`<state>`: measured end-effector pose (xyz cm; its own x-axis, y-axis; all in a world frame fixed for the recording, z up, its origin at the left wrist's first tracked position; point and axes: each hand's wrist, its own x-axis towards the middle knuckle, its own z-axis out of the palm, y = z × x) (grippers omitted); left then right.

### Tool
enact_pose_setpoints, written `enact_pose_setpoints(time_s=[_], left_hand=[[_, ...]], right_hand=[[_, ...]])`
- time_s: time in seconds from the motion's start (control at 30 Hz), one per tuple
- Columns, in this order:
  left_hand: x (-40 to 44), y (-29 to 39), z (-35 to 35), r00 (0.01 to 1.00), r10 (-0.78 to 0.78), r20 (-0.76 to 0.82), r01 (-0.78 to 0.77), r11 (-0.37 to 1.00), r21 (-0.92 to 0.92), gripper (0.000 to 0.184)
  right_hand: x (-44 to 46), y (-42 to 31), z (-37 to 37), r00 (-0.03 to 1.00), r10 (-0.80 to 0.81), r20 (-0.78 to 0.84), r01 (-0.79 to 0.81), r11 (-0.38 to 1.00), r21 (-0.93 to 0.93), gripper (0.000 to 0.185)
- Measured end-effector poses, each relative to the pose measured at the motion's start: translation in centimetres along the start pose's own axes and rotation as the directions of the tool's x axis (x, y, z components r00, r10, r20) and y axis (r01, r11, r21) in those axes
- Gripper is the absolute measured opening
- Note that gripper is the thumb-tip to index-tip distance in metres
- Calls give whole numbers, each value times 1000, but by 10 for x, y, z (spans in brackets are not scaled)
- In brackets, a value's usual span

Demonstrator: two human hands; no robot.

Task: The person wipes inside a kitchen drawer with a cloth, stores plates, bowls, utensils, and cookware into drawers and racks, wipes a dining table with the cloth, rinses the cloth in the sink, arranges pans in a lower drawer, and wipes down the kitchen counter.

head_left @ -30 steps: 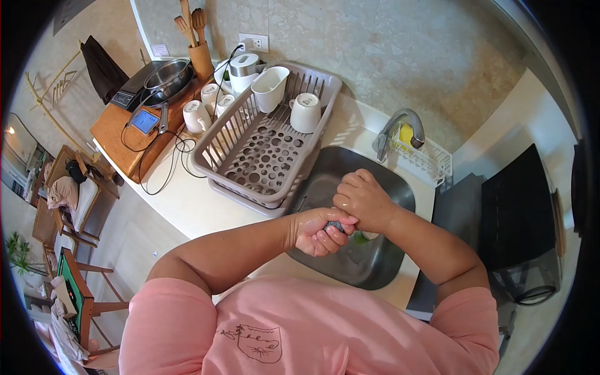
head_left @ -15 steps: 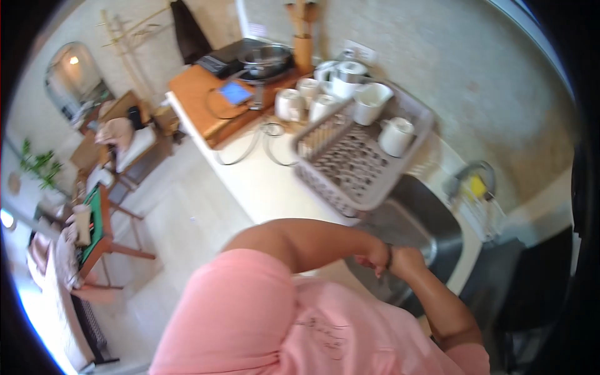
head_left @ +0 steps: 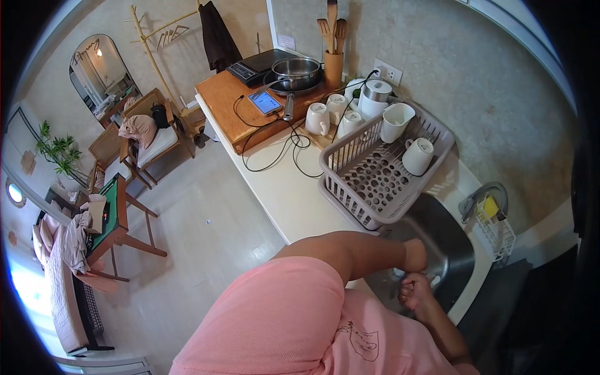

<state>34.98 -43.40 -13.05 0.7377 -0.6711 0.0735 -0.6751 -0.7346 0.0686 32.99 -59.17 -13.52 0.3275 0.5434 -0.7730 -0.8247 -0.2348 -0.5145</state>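
Both hands are over the metal sink (head_left: 459,234). My left hand (head_left: 415,255) reaches in from the left, bent at the wrist, with its back towards me. Its fingers are hidden. Just below it, my right hand (head_left: 415,291) is closed with curled fingers, close to or touching the left hand. Whatever it holds, if anything, I cannot make out. Small whitish patches show in the basin beside the hands, too unclear to name.
A grey dish rack (head_left: 387,178) with a white mug (head_left: 417,156) and a white pitcher (head_left: 397,122) borders the sink. A wire caddy (head_left: 495,234) with a yellow sponge (head_left: 490,206) is at right. Behind stand mugs, a kettle (head_left: 375,99), pans (head_left: 296,74) and a phone (head_left: 265,102).
My right hand has moved from around the left wrist to just below the left hand. The left hand has turned, hiding its fingers. The view has shifted, and the scene looks sharper.
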Motion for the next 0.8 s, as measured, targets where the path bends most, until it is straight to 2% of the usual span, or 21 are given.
enact_pose_setpoints(time_s=[0.07, 0.1, 0.17, 0.2, 0.27, 0.3, 0.33, 0.4, 0.43, 0.47, 0.5, 0.53, 0.57, 0.6, 0.63, 0.67, 0.7, 0.73, 0.77, 0.8], left_hand=[[7, -6, -13, 998, 23, -62, -23, 1000, 4, 17], [10, -8, -18, 997, 25, -66, -24, 1000, 4, 17], [14, -10, -28, 996, 39, -82, -36, 998, 48, 15], [16, -10, -24, 995, 40, -86, -36, 998, 47, 15], [16, -12, -17, 998, 36, -60, -32, 998, 62, 17], [15, -13, -7, 1000, -7, 6, 7, 997, 72, 18], [11, -15, 4, 997, -44, 68, 38, 995, 87, 19], [-5, -18, 26, 931, -302, 205, 317, 948, -44, 19], [-18, -14, 34, 898, -379, 222, 411, 903, -121, 20], [-34, -12, 37, 857, -452, 248, 502, 843, -195, 22], [-53, -11, 27, 864, -392, 317, 460, 871, -175, 30], [-75, -6, 11, 858, -329, 396, 416, 895, -158, 40], [-95, -2, -11, 858, -322, 400, 410, 899, -156, 40], [-115, 1, -38, 834, -341, 435, 481, 835, -268, 51], [-134, -1, -56, 807, -354, 473, 547, 749, -373, 64], [-151, -6, -61, 804, -346, 483, 546, 750, -373, 64], [-168, -9, -64, 825, -401, 397, 556, 702, -446, 69], [-185, -16, -71, 832, -460, 311, 554, 652, -518, 74], [-205, -16, -119, 858, -385, 340, 513, 620, -593, 71], [-218, -28, -113, 801, -475, 365, 599, 631, -493, 69]], right_hand=[[-9, -12, 5, 994, -22, 106, -1, 976, 216, 26], [-12, -15, 6, 995, -23, 102, 1, 977, 214, 26], [-15, -19, 7, 978, -84, 189, 10, 932, 362, 28], [-16, -18, 7, 979, -83, 185, 11, 933, 360, 28], [-9, -15, 6, 960, -79, 268, -62, 875, 480, 31], [4, -9, -2, 963, -80, 256, -53, 879, 474, 31], [22, 1, -11, 959, -32, 280, -94, 901, 424, 24], [39, 14, -26, 960, -8, 280, -101, 922, 373, 17], [44, 23, -18, 973, -229, 1, 217, 924, -315, 12], [44, 22, -14, 835, -546, -69, 204, 425, -882, 24], [39, 15, -18, 826, -559, -75, 203, 420, -885, 24], [33, 10, -21, 889, -450, 81, 298, 435, -850, 49], [26, 8, -18, 911, -330, 246, 384, 467, -796, 76], [-19, -16, 14, 931, -323, 171, 297, 394, -870, 72], [-44, -37, 22, 936, -294, 196, 319, 463, -827, 67], [-68, -58, 23, 939, -263, 220, 332, 532, -779, 61], [-103, -80, 40, 898, -340, 279, 413, 431, -802, 48], [-144, -99, 61, 837, -431, 337, 517, 420, -746, 42], [-181, -112, 78, 752, -534, 386, 605, 328, -725, 40], [-205, -117, 89, 649, -626, 432, 679, 222, -700, 40]])
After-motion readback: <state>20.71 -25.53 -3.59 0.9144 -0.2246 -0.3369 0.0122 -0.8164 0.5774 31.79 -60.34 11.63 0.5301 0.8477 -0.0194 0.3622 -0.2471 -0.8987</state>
